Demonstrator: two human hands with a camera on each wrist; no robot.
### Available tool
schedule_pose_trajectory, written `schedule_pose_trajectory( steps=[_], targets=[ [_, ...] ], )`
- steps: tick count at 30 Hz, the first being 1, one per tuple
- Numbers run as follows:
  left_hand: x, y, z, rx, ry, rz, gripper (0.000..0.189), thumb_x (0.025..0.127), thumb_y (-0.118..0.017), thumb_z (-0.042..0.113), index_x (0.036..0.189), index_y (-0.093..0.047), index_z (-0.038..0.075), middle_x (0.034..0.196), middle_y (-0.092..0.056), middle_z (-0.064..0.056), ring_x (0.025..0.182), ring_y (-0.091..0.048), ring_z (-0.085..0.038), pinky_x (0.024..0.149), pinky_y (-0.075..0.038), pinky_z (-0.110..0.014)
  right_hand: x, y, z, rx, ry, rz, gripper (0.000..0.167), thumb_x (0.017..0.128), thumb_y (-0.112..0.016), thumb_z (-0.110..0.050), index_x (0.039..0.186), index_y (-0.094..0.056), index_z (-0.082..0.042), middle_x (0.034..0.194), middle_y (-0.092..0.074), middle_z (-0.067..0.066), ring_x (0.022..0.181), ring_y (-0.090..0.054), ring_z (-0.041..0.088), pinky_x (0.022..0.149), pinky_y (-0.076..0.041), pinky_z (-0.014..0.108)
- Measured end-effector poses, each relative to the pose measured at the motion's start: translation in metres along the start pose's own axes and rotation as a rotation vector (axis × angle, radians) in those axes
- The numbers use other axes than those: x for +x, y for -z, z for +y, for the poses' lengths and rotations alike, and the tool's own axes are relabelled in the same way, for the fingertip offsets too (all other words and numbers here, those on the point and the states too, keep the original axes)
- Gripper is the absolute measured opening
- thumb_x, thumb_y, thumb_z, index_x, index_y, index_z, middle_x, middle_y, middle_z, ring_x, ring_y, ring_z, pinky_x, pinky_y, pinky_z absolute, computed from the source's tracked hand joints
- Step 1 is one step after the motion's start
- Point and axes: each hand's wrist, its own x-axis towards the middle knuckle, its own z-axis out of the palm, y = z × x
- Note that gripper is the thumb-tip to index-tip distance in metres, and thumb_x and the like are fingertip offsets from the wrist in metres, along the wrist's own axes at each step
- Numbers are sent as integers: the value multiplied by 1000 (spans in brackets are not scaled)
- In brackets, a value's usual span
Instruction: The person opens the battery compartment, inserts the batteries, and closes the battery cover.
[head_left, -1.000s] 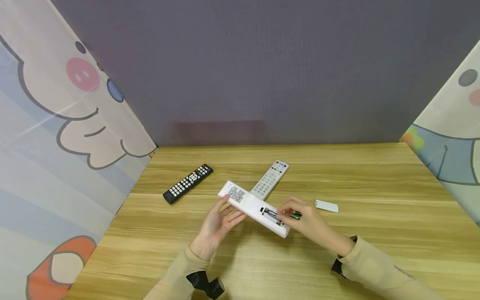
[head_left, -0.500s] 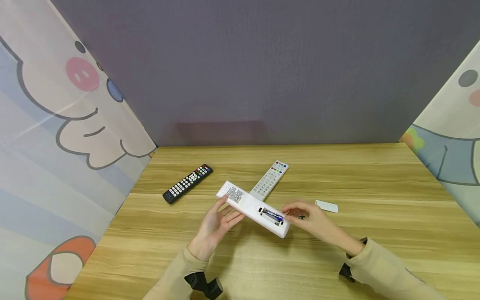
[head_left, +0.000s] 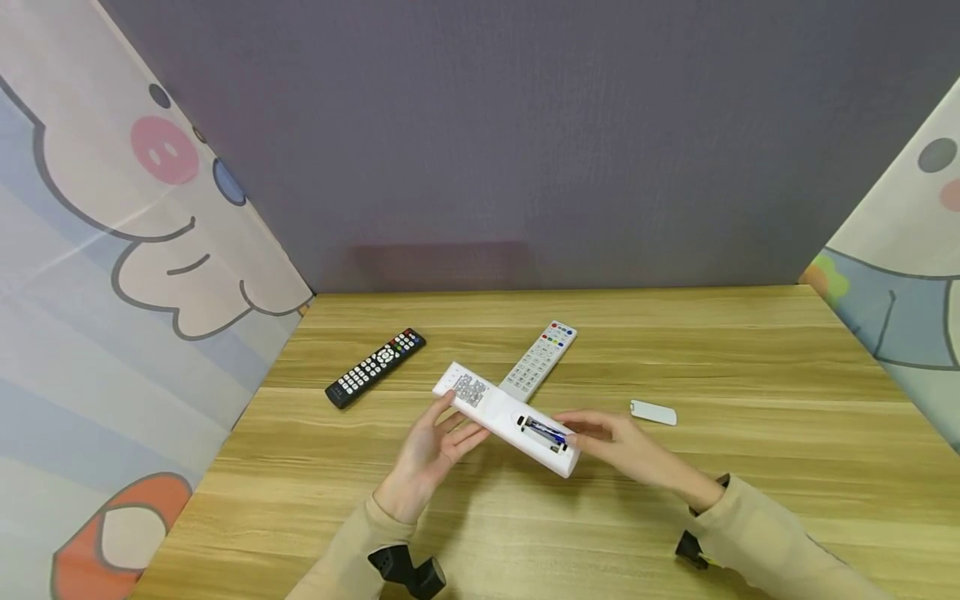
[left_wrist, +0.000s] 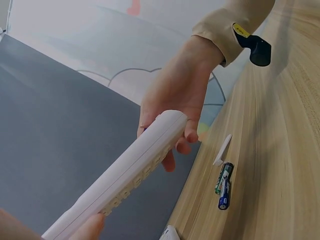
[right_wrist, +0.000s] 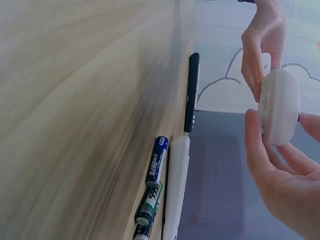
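A white remote control point(head_left: 498, 410) is held above the table, its back turned up and its battery compartment uncovered. One blue battery point(head_left: 553, 435) lies in the compartment. My left hand point(head_left: 423, 465) grips the remote's far-left end, thumb on the edge and fingers beneath. At the compartment end, my right hand point(head_left: 626, 450) has its thumb by the battery and its fingers under the keypad side, as the right wrist view shows. Below, on the table, lie a blue battery point(right_wrist: 157, 160) and a green battery point(right_wrist: 148, 202), with part of another; my right hand hides them in the head view.
A second white remote point(head_left: 540, 358) lies keys up behind the held one. To the left rests a black remote point(head_left: 377, 367). The white battery cover point(head_left: 653, 412) is on the wooden table point(head_left: 750, 358) at right. A grey panel point(head_left: 555, 150) stands behind.
My right hand drew back from over the compartment to the right, then returned slightly, its fingers passing under the remote's end. The left hand and remote stay nearly still.
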Motion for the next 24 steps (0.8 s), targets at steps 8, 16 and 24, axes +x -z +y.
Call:
schedule_pose_trajectory(
  steps=[8, 16, 24],
  targets=[
    [-2, 0, -1, -4, -9, -13, 33, 93, -43, 22, 120, -33, 6, 115, -36, -20, 87, -59, -28, 92, -44, -43, 2, -3, 1, 42, -41, 10, 37, 88, -55, -19, 119, -52, 1, 117, -53, 21, 98, -57, 24, 79, -49, 20],
    [-1, -1, -2, 12, -25, 9, 37, 93, -44, 22, 123, -31, 3, 120, -31, -24, 89, -58, -30, 92, -43, -44, 4, -9, -1, 94, -105, 56, 38, 86, -57, -20, 116, -53, 3, 113, -54, 23, 95, -58, 20, 74, -52, 21],
    [-2, -2, -1, 10, -15, 7, 35, 94, -41, 22, 123, -31, 5, 120, -31, -23, 86, -60, -27, 91, -44, -42, 5, -10, -3, 149, -132, 71, 37, 84, -59, -14, 113, -52, 7, 105, -57, 25, 84, -60, 17, 64, -55, 31]
  ],
)
